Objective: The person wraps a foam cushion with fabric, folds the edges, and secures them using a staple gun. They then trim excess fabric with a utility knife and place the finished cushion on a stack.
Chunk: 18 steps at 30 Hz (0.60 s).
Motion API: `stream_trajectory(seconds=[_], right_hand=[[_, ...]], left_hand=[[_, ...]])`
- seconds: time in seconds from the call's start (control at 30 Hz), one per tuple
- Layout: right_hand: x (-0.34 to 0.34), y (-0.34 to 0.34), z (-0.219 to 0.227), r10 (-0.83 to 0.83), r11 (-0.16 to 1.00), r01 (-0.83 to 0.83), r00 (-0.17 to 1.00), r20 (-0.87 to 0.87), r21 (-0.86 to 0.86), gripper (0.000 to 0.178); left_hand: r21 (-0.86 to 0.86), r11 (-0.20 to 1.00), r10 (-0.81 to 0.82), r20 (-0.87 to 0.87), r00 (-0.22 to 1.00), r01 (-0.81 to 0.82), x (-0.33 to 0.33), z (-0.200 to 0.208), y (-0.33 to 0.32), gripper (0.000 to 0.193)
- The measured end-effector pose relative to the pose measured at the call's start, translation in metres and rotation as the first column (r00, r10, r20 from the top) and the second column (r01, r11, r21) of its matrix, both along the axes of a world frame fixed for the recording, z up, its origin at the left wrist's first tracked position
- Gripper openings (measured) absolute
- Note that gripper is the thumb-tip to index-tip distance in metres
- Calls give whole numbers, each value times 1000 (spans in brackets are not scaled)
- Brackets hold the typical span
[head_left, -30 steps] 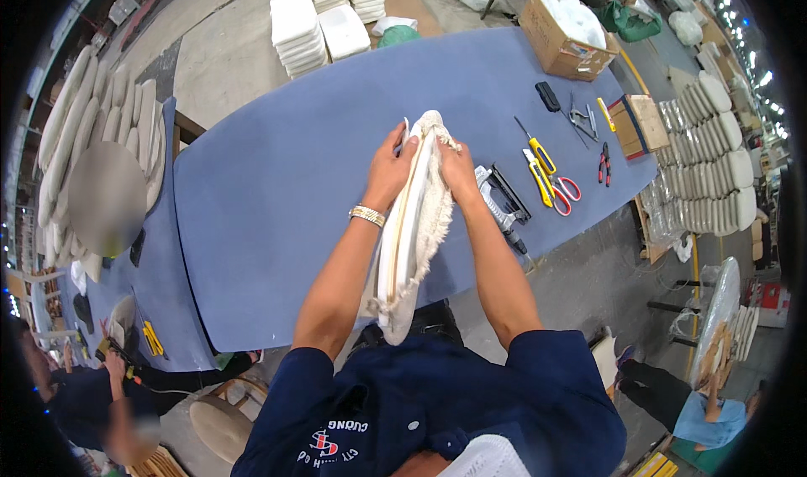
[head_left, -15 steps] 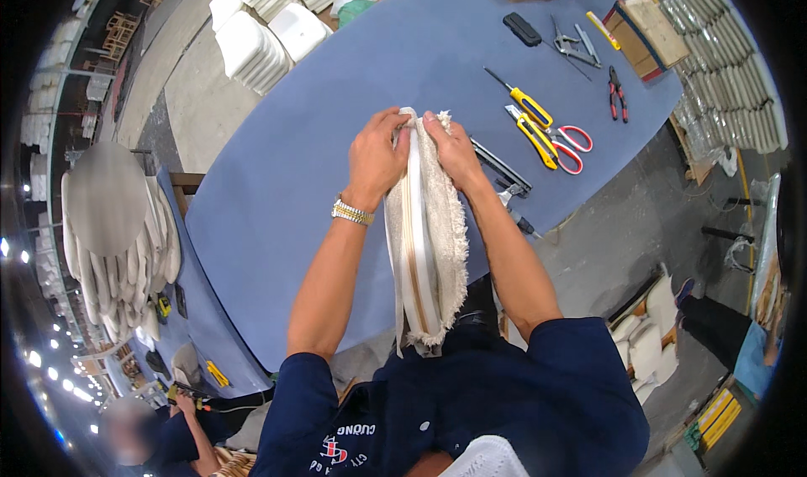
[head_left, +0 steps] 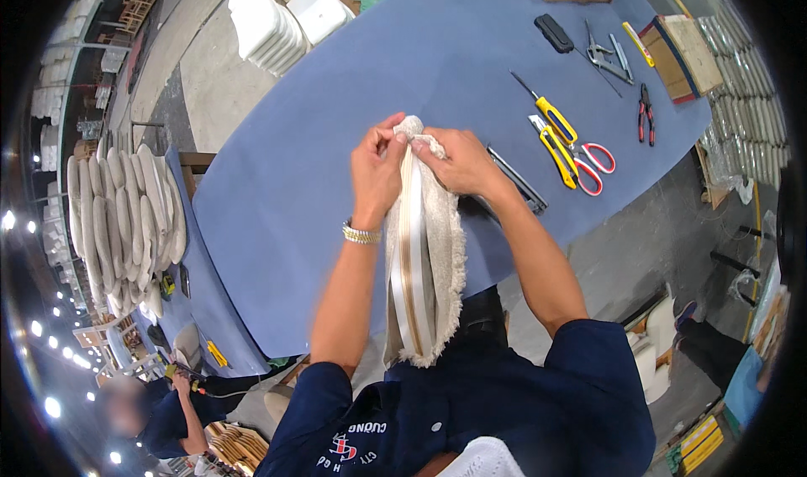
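Between my two hands hangs a beige fabric cover (head_left: 443, 242) with a frayed edge and a white-and-tan zipper strip (head_left: 410, 250) running down its length. My left hand (head_left: 377, 168) grips its top end from the left, thumb pressed to the cloth. My right hand (head_left: 456, 159) pinches the same end from the right, where the cloth is bunched and folded over. The cover's lower end reaches down to the front of my dark blue shirt. Under my right wrist lies a dark metal tool (head_left: 517, 179), partly hidden.
On the blue table (head_left: 277, 191) at right lie a screwdriver (head_left: 551, 115), a yellow cutter (head_left: 555, 153), red-handled scissors (head_left: 594, 162) and pliers (head_left: 646, 115). Cardboard boxes (head_left: 677, 61) stand farther back. Stacked cushions (head_left: 126, 216) rise at left; a co-worker (head_left: 172, 414) is at lower left.
My hands have drawn closer at the top of the cover, and its upper end is now folded and bunched between them. The view has shifted slightly, moving the tools rightward.
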State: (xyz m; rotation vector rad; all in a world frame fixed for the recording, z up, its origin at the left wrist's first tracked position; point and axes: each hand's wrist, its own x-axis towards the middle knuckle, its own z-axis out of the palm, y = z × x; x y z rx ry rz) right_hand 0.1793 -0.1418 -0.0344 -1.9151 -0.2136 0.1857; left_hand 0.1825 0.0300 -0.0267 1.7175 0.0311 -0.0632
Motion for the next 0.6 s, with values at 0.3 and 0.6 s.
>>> stream_trajectory(seconds=[0.3,0.6], right_hand=[[-24,22,11,108,975,-69,978,178,-211,23],[-19,50,39,244,817,-131,961,130,-561,19]], left_hand=[[-394,912,142,38,989,-116,-22,-32,-7,11],[-365,929,-121,-158,980,56,12,-12,47,18]])
